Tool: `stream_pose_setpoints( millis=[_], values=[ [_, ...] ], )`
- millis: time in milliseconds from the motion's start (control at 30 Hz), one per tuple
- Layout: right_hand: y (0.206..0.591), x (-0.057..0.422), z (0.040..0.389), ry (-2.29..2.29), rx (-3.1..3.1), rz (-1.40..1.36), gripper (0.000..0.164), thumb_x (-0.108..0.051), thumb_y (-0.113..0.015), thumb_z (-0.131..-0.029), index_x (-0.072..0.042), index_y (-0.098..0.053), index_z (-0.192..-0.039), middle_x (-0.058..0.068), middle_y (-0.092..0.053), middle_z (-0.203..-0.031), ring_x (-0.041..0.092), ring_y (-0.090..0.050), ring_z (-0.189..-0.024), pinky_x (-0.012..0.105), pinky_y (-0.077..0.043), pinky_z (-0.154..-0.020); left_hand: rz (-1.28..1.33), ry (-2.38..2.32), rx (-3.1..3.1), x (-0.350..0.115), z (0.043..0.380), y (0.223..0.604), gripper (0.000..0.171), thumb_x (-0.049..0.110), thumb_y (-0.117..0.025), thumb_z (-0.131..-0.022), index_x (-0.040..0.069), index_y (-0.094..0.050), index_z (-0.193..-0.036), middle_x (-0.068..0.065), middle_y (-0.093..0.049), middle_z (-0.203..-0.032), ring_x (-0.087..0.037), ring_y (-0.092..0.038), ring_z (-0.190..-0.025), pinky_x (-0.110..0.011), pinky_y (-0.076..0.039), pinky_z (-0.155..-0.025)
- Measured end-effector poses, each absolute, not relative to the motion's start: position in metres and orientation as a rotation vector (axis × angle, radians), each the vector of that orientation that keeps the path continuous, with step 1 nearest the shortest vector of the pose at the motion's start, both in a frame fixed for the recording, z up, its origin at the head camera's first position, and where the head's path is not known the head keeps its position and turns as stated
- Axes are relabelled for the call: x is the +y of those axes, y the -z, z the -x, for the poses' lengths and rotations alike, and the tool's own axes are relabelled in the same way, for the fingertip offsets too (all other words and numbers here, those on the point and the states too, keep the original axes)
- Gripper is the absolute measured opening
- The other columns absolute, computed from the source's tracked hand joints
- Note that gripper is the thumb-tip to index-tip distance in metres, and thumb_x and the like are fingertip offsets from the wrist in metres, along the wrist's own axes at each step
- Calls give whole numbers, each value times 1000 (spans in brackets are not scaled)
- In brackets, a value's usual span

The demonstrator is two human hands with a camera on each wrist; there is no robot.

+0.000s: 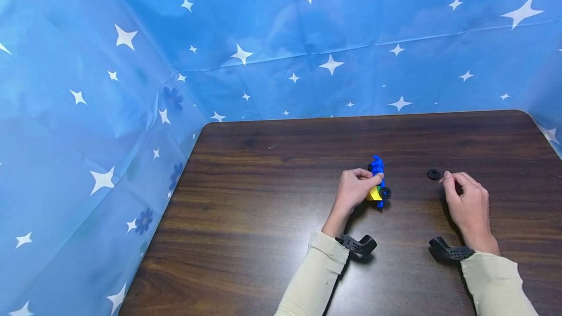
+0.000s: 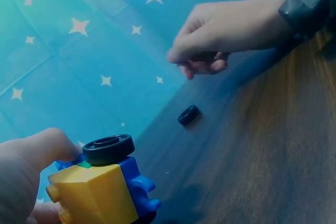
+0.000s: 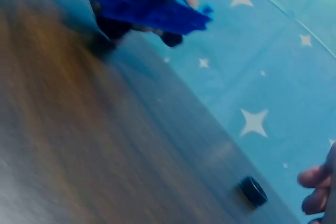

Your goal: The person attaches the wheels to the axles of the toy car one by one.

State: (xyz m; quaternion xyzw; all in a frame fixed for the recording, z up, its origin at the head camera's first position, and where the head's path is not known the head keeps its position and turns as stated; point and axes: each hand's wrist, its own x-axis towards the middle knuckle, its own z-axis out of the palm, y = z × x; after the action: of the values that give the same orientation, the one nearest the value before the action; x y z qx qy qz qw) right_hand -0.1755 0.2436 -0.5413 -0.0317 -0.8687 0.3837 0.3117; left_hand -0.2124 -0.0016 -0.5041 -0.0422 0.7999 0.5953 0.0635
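Note:
A toy vehicle of building blocks [image 1: 375,193] is gripped between the thumb and fingers of my left hand [image 1: 353,190]. It has a long blue base [image 3: 149,9], a yellow block [image 2: 94,195], a bit of green and black wheels [image 2: 108,149]. On the table to its right lies a loose black wheel [image 1: 434,174], also seen in both wrist views. My right hand [image 1: 471,205] hovers just right of that wheel, apart from it. Its fingers are loosely bent, with no object visible between them.
Both hands work over a dark wood-grain table [image 1: 246,208]. Blue cloth with white stars [image 1: 281,28] hangs behind the table and along its left side. Each wrist wears a black camera mount, the left one [image 1: 357,245] and the right one [image 1: 450,250].

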Motion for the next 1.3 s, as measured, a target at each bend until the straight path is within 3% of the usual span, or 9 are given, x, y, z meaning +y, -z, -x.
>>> stream_pose_setpoints(
  millis=[100, 167, 333, 433, 767, 967, 1300],
  values=[
    [541, 255, 176, -963, -2365, 218, 32, -26, -54, -105, -2, -73, -95, 15, -70, -93, -19, -37, -79, 28, -34, -73, 134, -1784, 2410, -1, 213, 505, 31, 38, -85, -81, 9, -75, -82, 7, -65, -76, -5, -55, -65, -21, -43, -56],
    [542, 260, 177, -957, -2444, 245, 31, -27, -54, -104, -2, -72, -107, 16, -67, -98, -6, -42, -81, 32, -32, -75, 136, -1775, 2410, 0, 213, 505, 31, 38, -85, -81, 9, -75, -81, 7, -65, -76, -5, -55, -66, -21, -43, -56],
    [543, 264, 179, -918, -2681, 160, 42, -31, -55, -105, 0, -61, -133, 24, -59, -118, 36, -52, -100, 54, -26, -83, 131, -1748, 2415, 0, 213, 505, 31, 40, -85, -81, 10, -75, -81, 7, -65, -76, -5, -55, -66, -20, -43, -57],
    [542, 264, 181, -880, -2758, 118, 49, -33, -56, -105, 1, -56, -140, 27, -54, -125, 46, -49, -108, 62, -22, -85, 116, -1727, 2426, -1, 214, 505, 32, 40, -84, -82, 9, -75, -82, 6, -66, -77, -5, -55, -66, -20, -44, -57],
    [542, 273, 187, -863, -2826, -22, 57, -44, -58, -106, -3, -55, -145, 28, -49, -130, 47, -47, -108, 62, -18, -83, 69, -1715, 2403, -1, 213, 506, 35, 39, -83, -84, 6, -77, -88, 3, -70, -79, -4, -57, -66, -18, -46, -58],
    [544, 276, 189, -876, -2818, -108, 52, -37, -62, -105, 0, -58, -141, 29, -51, -128, 47, -47, -109, 66, -19, -87, 45, -1709, 2396, -2, 212, 508, 35, 40, -84, -83, 6, -77, -88, 4, -69, -79, -6, -56, -65, -19, -46, -57],
    [545, 272, 191, -859, -2775, -109, 39, -28, -64, -105, 0, -65, -131, 24, -56, -120, 43, -50, -104, 60, -21, -84, 32, -1753, 2380, -4, 212, 509, 35, 37, -84, -84, 2, -78, -90, 3, -69, -79, -5, -56, -64, -19, -46, -56]
  ],
)
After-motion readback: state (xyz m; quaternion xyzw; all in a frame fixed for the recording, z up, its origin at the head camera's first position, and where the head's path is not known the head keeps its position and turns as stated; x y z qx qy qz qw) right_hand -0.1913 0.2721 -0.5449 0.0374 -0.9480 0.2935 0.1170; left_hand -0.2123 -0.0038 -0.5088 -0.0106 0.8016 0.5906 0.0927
